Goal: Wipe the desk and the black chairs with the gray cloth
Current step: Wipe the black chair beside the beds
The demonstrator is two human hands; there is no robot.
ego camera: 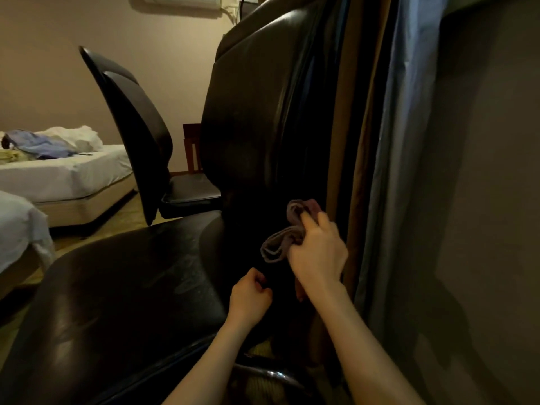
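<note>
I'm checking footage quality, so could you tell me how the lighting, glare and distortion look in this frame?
Head view: dim, warm light; the near chair is mostly in shadow, with soft glare on its seat and backrest. Wide-angle distortion tilts the curtain. The right hand and cloth are slightly soft. Arm shadows fall on the wall.

The near chair [122, 290] is cut off by the lower-left edge, its top by the upper edge; the right hand [317, 252] hides part of the cloth [282, 244]; the left hand [249, 296] is curled, its grip perhaps empty; shadow hides the chair base.
</note>
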